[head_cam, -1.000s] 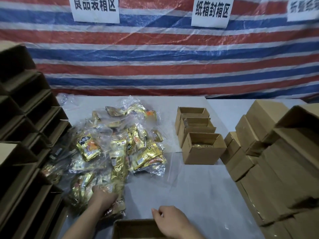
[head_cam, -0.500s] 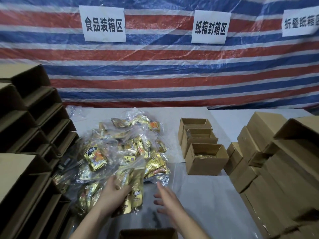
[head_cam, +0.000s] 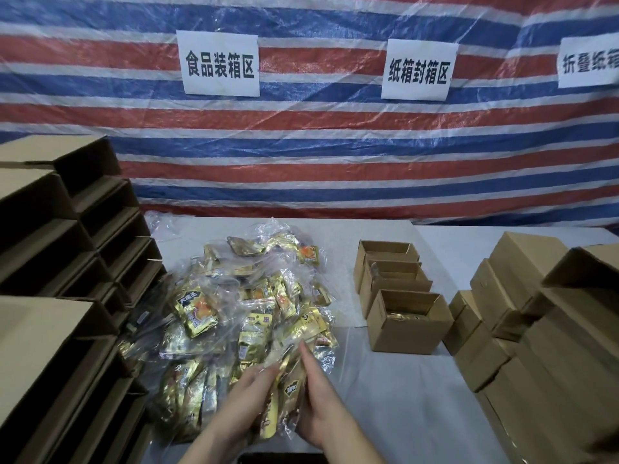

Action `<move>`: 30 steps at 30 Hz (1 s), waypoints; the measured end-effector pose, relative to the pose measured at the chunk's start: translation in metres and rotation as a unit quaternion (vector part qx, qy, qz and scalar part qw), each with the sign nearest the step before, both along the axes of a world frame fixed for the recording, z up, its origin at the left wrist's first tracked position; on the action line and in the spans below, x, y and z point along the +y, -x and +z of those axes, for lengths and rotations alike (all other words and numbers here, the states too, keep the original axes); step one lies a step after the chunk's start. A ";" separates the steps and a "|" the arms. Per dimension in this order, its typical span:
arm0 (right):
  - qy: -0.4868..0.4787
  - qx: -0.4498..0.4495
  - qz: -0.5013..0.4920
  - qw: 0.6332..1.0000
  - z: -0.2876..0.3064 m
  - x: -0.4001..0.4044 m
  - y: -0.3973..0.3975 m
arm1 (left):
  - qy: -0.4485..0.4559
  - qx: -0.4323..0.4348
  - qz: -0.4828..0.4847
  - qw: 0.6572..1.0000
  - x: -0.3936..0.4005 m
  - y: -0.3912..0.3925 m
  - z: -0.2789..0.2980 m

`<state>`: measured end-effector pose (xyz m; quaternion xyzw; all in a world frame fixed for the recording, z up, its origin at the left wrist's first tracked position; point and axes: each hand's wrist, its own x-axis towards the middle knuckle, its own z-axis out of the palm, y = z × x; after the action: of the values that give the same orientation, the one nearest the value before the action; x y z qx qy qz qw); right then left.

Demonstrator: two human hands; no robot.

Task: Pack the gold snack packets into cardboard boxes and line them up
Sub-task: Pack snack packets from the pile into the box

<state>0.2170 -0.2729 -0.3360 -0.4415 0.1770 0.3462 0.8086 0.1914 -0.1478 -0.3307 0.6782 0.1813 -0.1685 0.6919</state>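
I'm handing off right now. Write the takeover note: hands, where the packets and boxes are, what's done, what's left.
Left hand and right hand: together hold a bunch of gold packets upright between them, above the near table edge.
Packet pile: loose in clear bags on the white table, left of centre.
Row of three open boxes: right of the pile; the nearest box shows gold inside; I cannot tell how full the other two are.
Open empty boxes are stacked left; more boxes right.
Done: three boxes lined up.
Left: box the held bunch, then most of the pile.
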 end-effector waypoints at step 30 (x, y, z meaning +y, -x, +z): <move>0.302 -0.342 0.427 0.781 -0.015 -0.058 0.059 | -0.184 0.017 -0.106 0.977 0.036 0.085 -0.087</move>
<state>0.1584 -0.3306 -0.3510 -0.7826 -0.2220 0.4112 0.4114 0.1064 -0.1115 -0.4179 0.8061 0.1481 -0.2166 0.5304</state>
